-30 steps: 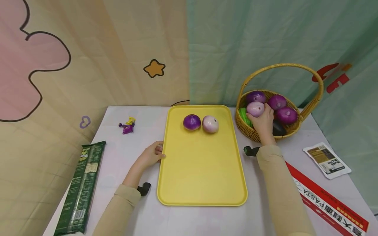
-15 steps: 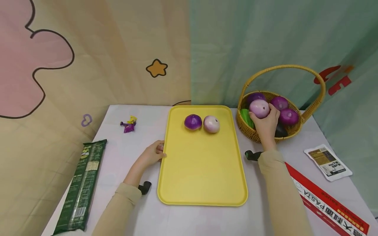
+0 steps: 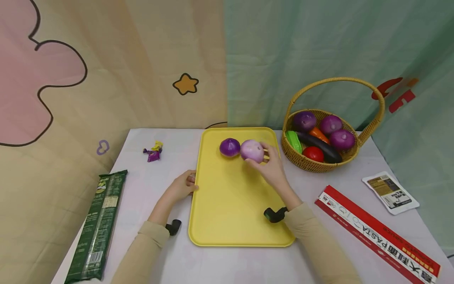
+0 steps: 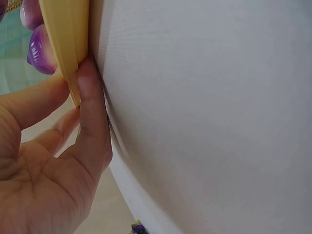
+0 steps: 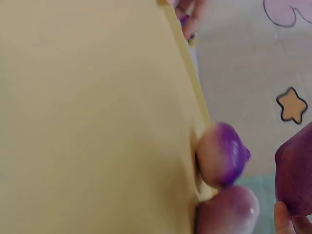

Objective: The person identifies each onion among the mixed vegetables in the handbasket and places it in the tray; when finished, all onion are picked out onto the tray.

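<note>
My right hand (image 3: 272,165) grips a light purple onion (image 3: 252,150) over the upper part of the yellow tray (image 3: 241,205). In the right wrist view this held onion (image 5: 295,173) is apart from the tray, fingertips at its lower edge. A dark purple onion (image 3: 229,147) and a paler onion (image 5: 228,212) lie side by side on the tray; the held onion hides the paler one in the head view. At the tray's left edge, my left hand (image 3: 181,186) pinches the rim, thumb above and fingers beneath, as the left wrist view shows.
A wicker basket (image 3: 308,165) at the back right holds several vegetables, including an eggplant (image 3: 320,146) and a tomato (image 3: 313,154). A red pasta box (image 3: 379,232) and a pouch (image 3: 391,192) lie right. Left are a green packet (image 3: 97,227) and wrapped candies (image 3: 154,153).
My right hand has lifted the light purple onion out of the basket and carried it left over the tray. The eggplant and tomato now show in the basket. My left hand stays put.
</note>
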Motion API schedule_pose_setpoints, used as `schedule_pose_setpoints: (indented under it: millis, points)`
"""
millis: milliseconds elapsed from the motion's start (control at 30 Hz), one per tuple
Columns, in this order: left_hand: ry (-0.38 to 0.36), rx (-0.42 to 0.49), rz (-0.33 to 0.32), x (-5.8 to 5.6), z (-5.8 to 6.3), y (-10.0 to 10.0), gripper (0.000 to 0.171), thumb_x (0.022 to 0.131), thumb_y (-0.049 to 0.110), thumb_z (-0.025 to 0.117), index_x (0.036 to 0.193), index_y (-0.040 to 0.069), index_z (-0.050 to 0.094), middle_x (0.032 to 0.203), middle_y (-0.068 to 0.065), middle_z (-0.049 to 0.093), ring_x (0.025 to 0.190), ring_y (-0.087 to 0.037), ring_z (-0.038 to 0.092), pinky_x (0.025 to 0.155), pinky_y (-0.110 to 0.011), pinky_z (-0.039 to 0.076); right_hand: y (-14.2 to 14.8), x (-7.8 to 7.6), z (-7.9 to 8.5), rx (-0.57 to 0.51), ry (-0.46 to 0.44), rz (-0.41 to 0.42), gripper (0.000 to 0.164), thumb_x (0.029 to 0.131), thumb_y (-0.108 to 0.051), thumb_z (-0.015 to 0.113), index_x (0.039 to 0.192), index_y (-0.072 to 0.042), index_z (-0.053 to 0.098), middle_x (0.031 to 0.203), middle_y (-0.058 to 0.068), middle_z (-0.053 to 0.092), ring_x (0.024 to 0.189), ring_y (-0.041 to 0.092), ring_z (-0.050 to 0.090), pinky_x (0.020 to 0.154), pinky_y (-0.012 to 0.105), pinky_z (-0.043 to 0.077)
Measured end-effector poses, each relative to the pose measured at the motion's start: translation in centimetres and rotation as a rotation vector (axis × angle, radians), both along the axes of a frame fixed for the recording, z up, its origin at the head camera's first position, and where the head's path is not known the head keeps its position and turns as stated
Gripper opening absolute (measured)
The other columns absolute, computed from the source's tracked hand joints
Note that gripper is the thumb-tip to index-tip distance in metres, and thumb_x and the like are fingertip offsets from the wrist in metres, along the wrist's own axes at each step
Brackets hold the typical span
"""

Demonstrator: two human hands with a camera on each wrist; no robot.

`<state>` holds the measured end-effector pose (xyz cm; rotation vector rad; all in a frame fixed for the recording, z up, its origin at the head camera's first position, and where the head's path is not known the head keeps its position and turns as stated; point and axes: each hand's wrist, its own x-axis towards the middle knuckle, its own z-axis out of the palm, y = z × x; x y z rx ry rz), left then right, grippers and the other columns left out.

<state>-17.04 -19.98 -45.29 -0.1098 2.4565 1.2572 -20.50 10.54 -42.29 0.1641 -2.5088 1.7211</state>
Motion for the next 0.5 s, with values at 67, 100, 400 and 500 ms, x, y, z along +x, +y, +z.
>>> schedule_pose_setpoints:
  millis: [67,100,400,500]
  points:
    - [0.001,0.000,-0.001,0.0,-0.1,0.0,0.060,0.093,-0.001,0.062,0.148,-0.002,0.036,0.116,-0.021,0.054,0.099,-0.027,0.060,0.078,-0.033,0.061,-1.6,0.5,-0.9,0.006,-0.052,0.074,0.080,0.081,-0.026,0.082,0.145,-0.003,0.040,0.137,0.019,0.046,0.122,0.033,0.051,0.101,0.045,0.052]
    - [0.002,0.003,0.001,0.0,-0.2,0.0,0.060,0.093,-0.001,0.062,0.148,-0.002,0.036,0.116,-0.021,0.054,0.099,-0.027,0.060,0.078,-0.033,0.061,-2.4,0.6,-1.4,0.018,-0.074,0.105,0.080,0.081,-0.026,0.082,0.145,-0.003,0.040,0.138,0.018,0.047,0.122,0.033,0.052,0.101,0.045,0.052]
    - [-0.001,0.007,0.001,-0.1,-0.2,-0.1,0.060,0.094,0.000,0.061,0.148,-0.002,0.036,0.117,-0.022,0.054,0.100,-0.027,0.059,0.079,-0.034,0.061,-5.5,0.0,-4.6,0.152,-0.082,0.206,0.069,0.078,-0.027,0.084,0.136,-0.009,0.051,0.132,0.010,0.060,0.098,0.022,0.061,0.081,0.032,0.054]
    - [-0.007,-0.004,0.005,0.0,0.0,0.0,0.060,0.094,0.001,0.061,0.149,-0.001,0.035,0.117,-0.021,0.054,0.100,-0.027,0.059,0.080,-0.033,0.061,-5.9,-0.2,-4.6,0.156,-0.070,0.209,0.072,0.078,-0.026,0.084,0.138,-0.007,0.049,0.134,0.012,0.058,0.093,0.022,0.063,0.074,0.029,0.056]
